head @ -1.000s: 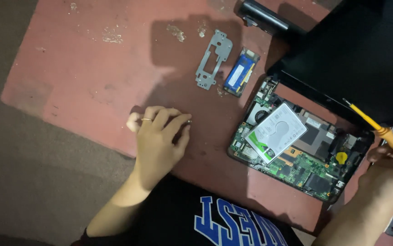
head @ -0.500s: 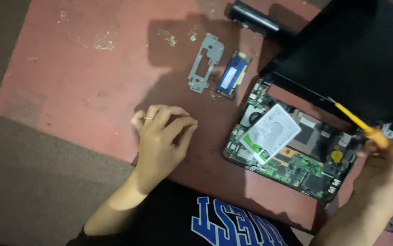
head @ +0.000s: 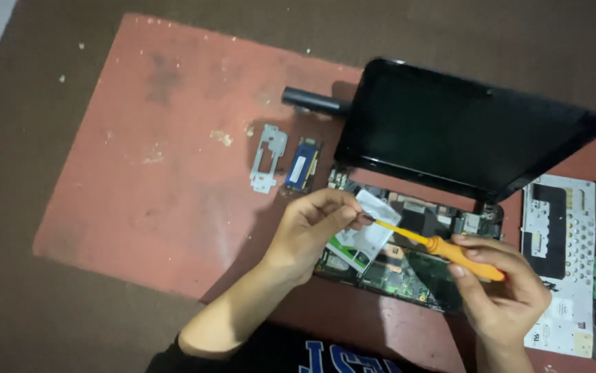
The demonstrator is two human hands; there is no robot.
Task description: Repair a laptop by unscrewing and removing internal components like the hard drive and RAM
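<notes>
At the lower middle of the frame the left hand pinches its fingertips together at the tip of an orange screwdriver, whose handle the right hand grips at lower right. Both hover over an opened laptop with its boards bare and a silver drive inside. Its black screen stands tilted above. A metal bracket and memory stick lie on the red mat left of it.

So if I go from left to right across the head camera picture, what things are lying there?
Metal bracket → small blue memory card → left hand → orange screwdriver → right hand → silver laptop cover.
</notes>
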